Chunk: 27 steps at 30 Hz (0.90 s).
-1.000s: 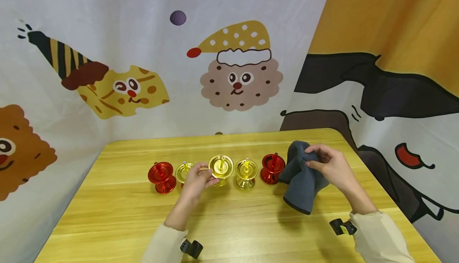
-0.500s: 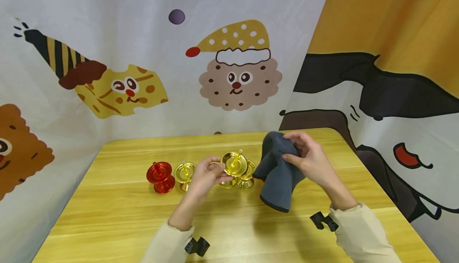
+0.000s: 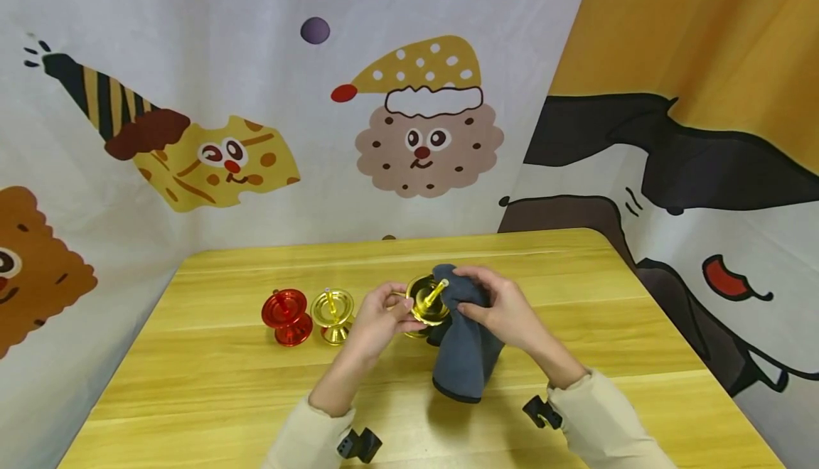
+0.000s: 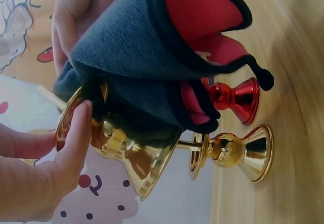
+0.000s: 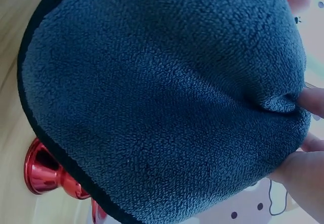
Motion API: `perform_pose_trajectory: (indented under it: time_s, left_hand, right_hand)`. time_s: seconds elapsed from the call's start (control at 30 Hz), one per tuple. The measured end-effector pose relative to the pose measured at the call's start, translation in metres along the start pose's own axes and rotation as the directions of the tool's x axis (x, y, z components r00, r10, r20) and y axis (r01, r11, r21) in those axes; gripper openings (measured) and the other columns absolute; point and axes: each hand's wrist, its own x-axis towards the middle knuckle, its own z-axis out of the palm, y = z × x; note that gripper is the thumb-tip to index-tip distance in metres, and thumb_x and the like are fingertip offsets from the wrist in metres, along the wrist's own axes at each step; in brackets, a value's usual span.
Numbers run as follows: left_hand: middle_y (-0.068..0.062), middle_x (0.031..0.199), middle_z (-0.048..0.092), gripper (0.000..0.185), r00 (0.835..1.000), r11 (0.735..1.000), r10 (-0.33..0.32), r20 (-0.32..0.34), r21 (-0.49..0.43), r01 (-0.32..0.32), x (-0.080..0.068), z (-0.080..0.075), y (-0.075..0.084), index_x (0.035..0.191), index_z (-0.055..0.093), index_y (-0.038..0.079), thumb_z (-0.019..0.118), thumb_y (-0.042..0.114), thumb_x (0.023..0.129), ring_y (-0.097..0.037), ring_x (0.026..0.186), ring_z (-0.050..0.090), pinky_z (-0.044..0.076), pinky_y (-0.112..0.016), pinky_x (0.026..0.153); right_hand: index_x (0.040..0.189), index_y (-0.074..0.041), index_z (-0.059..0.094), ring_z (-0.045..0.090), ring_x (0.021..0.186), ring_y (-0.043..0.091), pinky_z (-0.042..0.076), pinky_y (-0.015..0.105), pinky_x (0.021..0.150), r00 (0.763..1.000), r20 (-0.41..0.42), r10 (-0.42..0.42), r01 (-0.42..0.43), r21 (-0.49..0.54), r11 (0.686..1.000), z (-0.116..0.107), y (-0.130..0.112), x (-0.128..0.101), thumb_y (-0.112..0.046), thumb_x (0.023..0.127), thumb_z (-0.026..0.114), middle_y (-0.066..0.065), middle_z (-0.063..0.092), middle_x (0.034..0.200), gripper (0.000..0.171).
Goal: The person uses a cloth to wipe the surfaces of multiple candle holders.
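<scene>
- Since a second ago the left hand (image 3: pixel 377 316) has lifted the gold candle holder (image 3: pixel 427 300) out of the row; its fingers pinch the cup's rim, above the table's middle.
- The right hand (image 3: pixel 495 309), earlier off to the right, now presses the grey cloth (image 3: pixel 463 352) it grips against that holder.
- A red holder (image 3: pixel 286 316) and a second gold holder (image 3: pixel 333 309) stand on the wooden table (image 3: pixel 192 384).
- Cartoon-printed curtains (image 3: pixel 192 99) hang behind the table.
</scene>
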Motion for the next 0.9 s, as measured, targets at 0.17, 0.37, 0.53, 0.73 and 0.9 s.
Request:
perform_pose_trajectory:
  time_s: [0.17,0.37,0.53,0.73,0.9]
  left_hand:
    - [-0.024,0.097,0.051,0.022,1.000,1.000,0.009,-0.002,0.010,-0.009,0.000,0.001,0.000,0.113,0.044,-0.014,0.044,-0.006,0.093,-0.022,0.075,0.061,0.056,-0.033,0.072]
    - [-0.022,0.094,0.051,0.021,1.000,0.999,0.022,0.001,0.041,-0.022,-0.002,0.002,0.000,0.112,0.046,-0.013,0.045,-0.005,0.093,-0.018,0.068,0.060,0.056,-0.034,0.070]
    - [-0.021,0.092,0.052,0.021,0.999,0.997,0.039,0.005,0.073,-0.040,-0.002,0.003,-0.001,0.112,0.047,-0.013,0.045,-0.005,0.093,-0.018,0.066,0.059,0.056,-0.036,0.070]
    - [-0.022,0.093,0.054,0.019,0.998,0.997,0.053,0.020,0.060,-0.054,-0.001,0.005,-0.005,0.108,0.048,-0.015,0.044,-0.007,0.092,-0.020,0.070,0.060,0.057,-0.034,0.067]
    - [-0.021,0.092,0.054,0.019,0.998,0.997,0.049,0.031,0.052,-0.051,0.000,0.006,-0.007,0.109,0.048,-0.016,0.045,-0.007,0.092,-0.019,0.068,0.060,0.057,-0.033,0.066]
  right_hand:
    - [0.120,-0.002,0.056,0.051,0.110,0.029,0.048,0.042,0.088,0.999,0.010,-0.051,0.052,-0.077,0.996,0.004,0.001,0.000,0.007,0.074,0.071,0.014,0.050,0.124,0.049]
    - [0.122,-0.007,0.057,0.052,0.111,0.027,0.047,0.040,0.089,0.999,0.035,-0.037,0.039,-0.062,0.997,0.009,0.004,0.000,0.005,0.073,0.072,0.012,0.054,0.123,0.052]
    - [0.121,-0.009,0.058,0.056,0.104,0.024,0.050,0.034,0.083,0.999,0.037,0.000,0.002,-0.062,0.998,0.013,0.004,0.000,0.004,0.073,0.073,0.012,0.057,0.119,0.053]
    - [0.120,-0.009,0.058,0.058,0.099,0.023,0.052,0.027,0.076,0.996,0.082,0.029,-0.023,-0.064,0.998,0.016,0.005,0.000,0.002,0.074,0.073,0.012,0.058,0.117,0.050]
    - [0.115,-0.009,0.060,0.061,0.093,0.024,0.053,0.026,0.073,0.996,0.088,0.030,-0.027,-0.035,0.999,0.018,0.007,0.000,0.002,0.075,0.071,0.014,0.058,0.113,0.043]
